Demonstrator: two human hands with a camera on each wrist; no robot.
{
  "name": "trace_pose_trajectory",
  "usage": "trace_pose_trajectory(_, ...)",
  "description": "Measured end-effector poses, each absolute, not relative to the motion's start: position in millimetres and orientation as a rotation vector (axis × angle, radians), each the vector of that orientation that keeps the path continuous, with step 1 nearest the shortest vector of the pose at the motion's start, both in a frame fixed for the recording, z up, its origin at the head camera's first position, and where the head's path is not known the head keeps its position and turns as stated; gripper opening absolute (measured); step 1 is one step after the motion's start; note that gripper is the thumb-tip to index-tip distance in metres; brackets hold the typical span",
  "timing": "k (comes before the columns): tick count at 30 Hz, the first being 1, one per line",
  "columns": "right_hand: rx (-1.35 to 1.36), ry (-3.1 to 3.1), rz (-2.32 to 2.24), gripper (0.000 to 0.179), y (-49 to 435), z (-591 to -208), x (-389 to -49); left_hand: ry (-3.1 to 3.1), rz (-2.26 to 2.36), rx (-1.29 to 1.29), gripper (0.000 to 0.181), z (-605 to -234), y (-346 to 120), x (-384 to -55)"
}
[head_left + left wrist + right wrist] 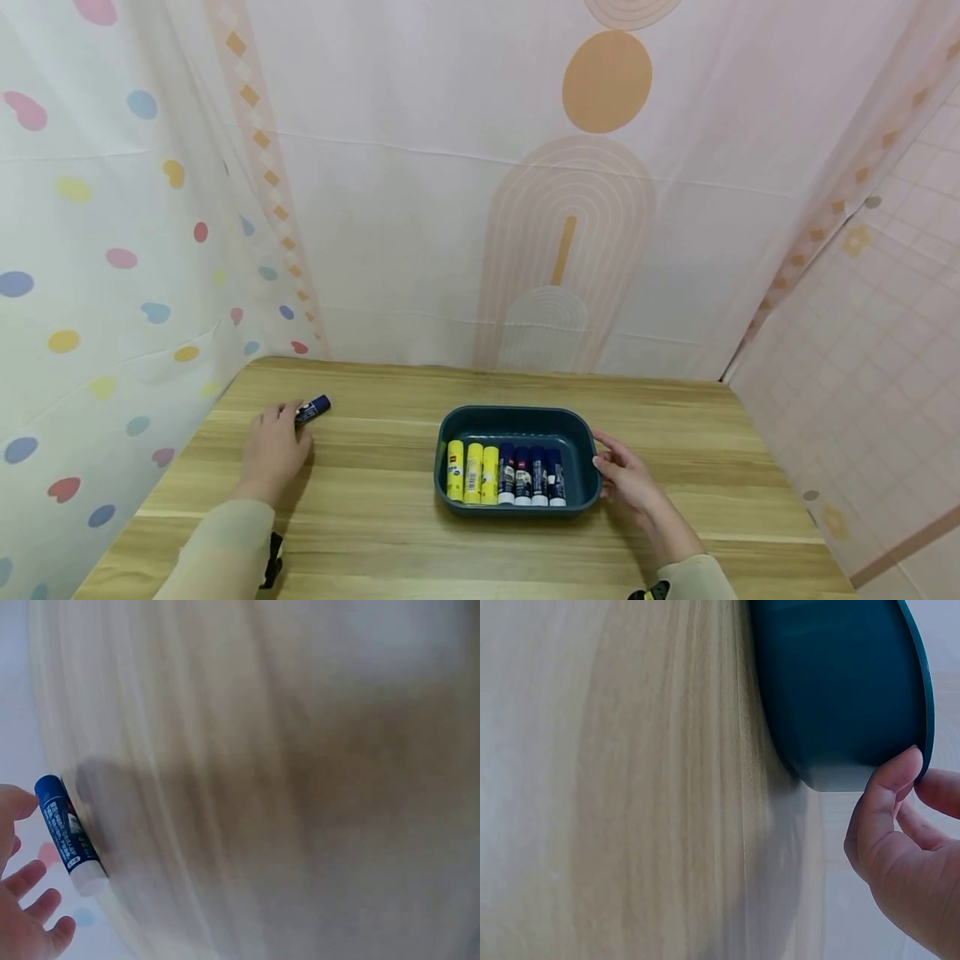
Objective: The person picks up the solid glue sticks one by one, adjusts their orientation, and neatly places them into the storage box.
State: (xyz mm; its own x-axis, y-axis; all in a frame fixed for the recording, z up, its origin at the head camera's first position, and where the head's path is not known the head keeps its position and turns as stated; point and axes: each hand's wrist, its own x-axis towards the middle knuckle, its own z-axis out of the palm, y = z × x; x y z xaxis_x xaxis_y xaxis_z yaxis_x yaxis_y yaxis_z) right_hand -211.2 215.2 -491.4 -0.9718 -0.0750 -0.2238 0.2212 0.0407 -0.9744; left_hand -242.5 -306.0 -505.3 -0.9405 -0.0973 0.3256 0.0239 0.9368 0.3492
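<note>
A dark teal tray (517, 510) stands on the table with a row of glue sticks inside: three yellow glue sticks (472, 472) on the left, several navy glue sticks (522, 475) with white ends beside them. My right hand (633, 483) pinches the tray's right rim between thumb and fingers; the right wrist view shows the tray's outer wall (840, 690) near this grip. At the table's left, my left hand (276, 446) is at a lone navy glue stick (312, 409) lying on its side. In the left wrist view, one fingertip meets its blue end while the other fingers (45, 906) are spread loosely.
The wooden table (375, 550) spreads around the tray and both hands. Patterned cloths hang close behind it (405, 250) and along both sides. The lone glue stick lies near the table's left back edge, well away from the tray.
</note>
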Motion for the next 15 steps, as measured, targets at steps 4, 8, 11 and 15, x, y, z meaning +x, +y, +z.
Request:
trace_pose_trajectory(4, 0.175, 2.102, -2.034, 0.048, 215.1, -493.3, -211.7, -2.846, -0.476, 0.05, 0.055, -503.2, -306.6, -247.5)
trace_pose_trajectory(8, 0.18, 2.11, -2.032, 0.047, 215.5, -495.0, -212.4, -2.952, -0.432, 0.049, 0.058, -501.7, -303.7, -251.1)
trace_pose_trajectory(11, 0.174, 2.107, -2.028, 0.047, 216.1, -495.6, -213.3, -3.006, -0.406, 0.05, 0.057, -503.4, -300.8, -251.5)
trace_pose_trajectory(15, 0.177, 2.095, -2.026, 0.048, 216.5, -495.8, -214.7, -3.021, -0.401, 0.053, 0.055, -507.7, -296.9, -250.7)
